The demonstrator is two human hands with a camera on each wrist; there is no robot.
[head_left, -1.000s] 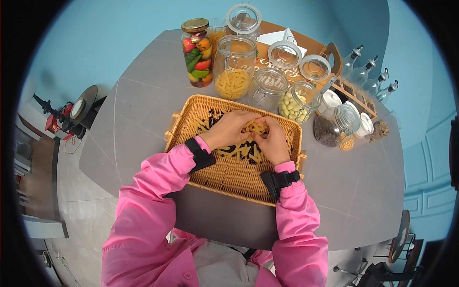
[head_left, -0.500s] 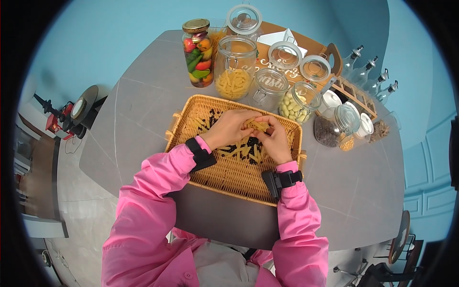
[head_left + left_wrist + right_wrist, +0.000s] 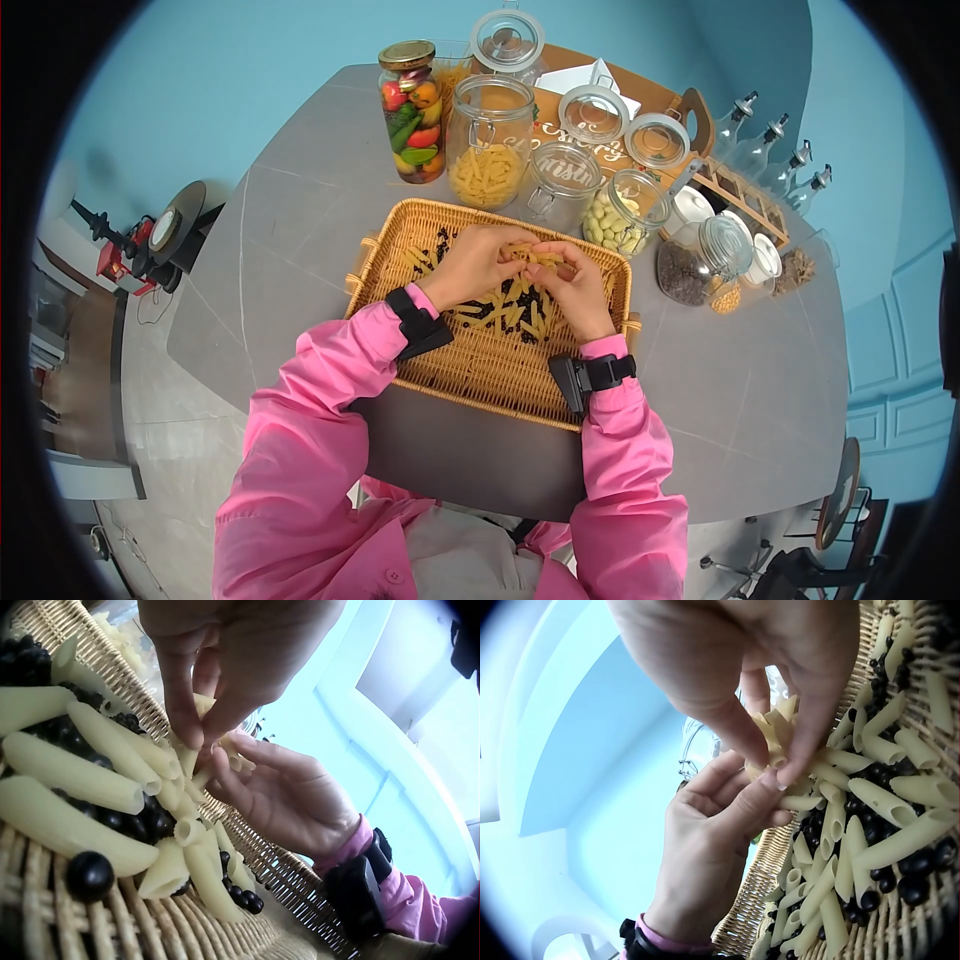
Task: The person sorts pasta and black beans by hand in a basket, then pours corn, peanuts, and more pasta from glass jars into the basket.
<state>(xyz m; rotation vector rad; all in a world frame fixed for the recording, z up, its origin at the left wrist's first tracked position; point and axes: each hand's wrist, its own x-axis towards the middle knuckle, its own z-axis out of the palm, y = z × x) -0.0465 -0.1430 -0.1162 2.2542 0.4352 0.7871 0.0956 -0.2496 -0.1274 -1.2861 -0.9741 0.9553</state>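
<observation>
Over the wicker tray (image 3: 450, 375), both hands meet around a small bunch of penne (image 3: 533, 257). My left hand (image 3: 474, 266) reaches in from the left; the left wrist view shows its thumb and fingers pinching a penne piece. Facing it, my right hand (image 3: 580, 292) grips several penne tubes (image 3: 778, 733) between thumb and fingers, and the fingertips of both hands almost meet there. Beneath them in the tray lie loose penne (image 3: 881, 802) mixed with small round black beans (image 3: 90, 875). Part of the bunch is hidden behind the fingers.
Behind the tray stand a jar of penne (image 3: 487, 165), an open glass jar (image 3: 562, 185), a jar of pale green-white pieces (image 3: 620, 220) and a tall jar of colourful vegetables (image 3: 412, 120). A jar of dark contents (image 3: 683, 275) is at right, near glass bottles (image 3: 757, 155).
My right hand has shifted slightly right and down, its fingers moving over the penne bunch. My left hand has drawn back a little to the left. The tray and jars stay put.
</observation>
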